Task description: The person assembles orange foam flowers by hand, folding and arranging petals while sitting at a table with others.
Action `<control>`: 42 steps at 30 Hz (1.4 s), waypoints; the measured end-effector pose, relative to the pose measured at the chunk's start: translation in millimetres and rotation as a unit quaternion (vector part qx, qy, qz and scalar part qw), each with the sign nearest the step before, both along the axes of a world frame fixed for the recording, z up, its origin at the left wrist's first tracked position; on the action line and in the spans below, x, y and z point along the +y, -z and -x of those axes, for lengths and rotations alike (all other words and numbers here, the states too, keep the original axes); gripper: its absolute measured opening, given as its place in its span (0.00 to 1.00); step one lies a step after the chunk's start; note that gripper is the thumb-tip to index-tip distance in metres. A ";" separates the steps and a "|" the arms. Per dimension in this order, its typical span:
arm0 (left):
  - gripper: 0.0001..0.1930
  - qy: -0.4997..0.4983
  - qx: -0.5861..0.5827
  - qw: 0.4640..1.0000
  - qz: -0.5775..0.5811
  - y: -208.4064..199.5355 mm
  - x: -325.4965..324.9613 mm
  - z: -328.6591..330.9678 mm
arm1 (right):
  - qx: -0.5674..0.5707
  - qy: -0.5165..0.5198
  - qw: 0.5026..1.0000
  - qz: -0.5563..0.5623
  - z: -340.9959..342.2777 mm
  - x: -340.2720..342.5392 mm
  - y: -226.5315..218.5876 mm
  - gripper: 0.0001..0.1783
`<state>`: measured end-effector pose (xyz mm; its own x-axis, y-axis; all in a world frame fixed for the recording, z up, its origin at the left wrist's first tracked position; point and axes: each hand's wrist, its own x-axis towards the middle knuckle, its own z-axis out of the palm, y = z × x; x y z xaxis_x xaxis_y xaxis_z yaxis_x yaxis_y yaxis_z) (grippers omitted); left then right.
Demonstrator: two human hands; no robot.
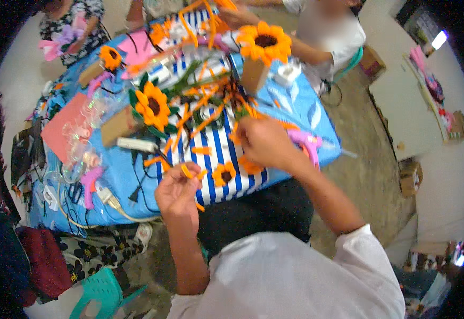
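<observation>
Near the table's front edge, my left hand (177, 194) pinches a bent piece of orange pipe cleaner (188, 171) between thumb and fingers. My right hand (268, 142) is further out and to the right, its fingers curled down over the pile of orange pipe cleaners (210, 95); what they grip is hidden. Between the hands lies a small orange flower with a dark centre (224, 174). Another orange piece (250, 165) shows just below my right hand. A large orange sunflower with green leaves (154, 106) stands beyond my left hand.
A pink glue gun (307, 142) lies right of my right hand, another pink glue gun (90, 186) at the left. A white power strip (136, 144) and cords lie nearby. A second sunflower (264, 41) stands by a cardboard block (254, 75). People sit across the blue-covered table (317, 154).
</observation>
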<state>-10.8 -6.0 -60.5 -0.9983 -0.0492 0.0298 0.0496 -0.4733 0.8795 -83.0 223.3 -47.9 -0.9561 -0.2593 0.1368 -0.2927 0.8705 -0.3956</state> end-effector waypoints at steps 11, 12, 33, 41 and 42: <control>0.07 0.053 -0.004 0.997 -0.055 -2.3 16.7 5.4 | -0.199 -0.039 0.881 0.427 -13.9 15.4 -20.8 0.07; 0.08 0.042 0.001 0.998 -0.049 -4.6 21.5 6.5 | -0.216 -0.045 0.869 0.443 -21.4 13.3 -31.4 0.08; 0.09 -0.027 0.085 0.990 0.113 1.3 56.0 -5.3 | -0.172 0.084 0.849 0.492 -93.7 -18.7 -21.8 0.08; 0.09 0.082 0.044 0.994 0.051 6.0 43.1 -8.4 | -0.199 0.003 0.774 0.601 -92.7 -11.0 -4.9 0.08; 0.09 0.100 0.045 0.993 0.036 8.8 41.2 -9.3 | -0.216 -0.017 0.766 0.605 -92.7 -9.2 -2.3 0.08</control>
<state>-1.5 35.2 -69.3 -0.9811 0.1546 0.1166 0.0420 -0.4181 0.9074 9.7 214.0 -45.6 -0.9755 -0.2178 -0.0309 0.0791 -0.2161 -0.9732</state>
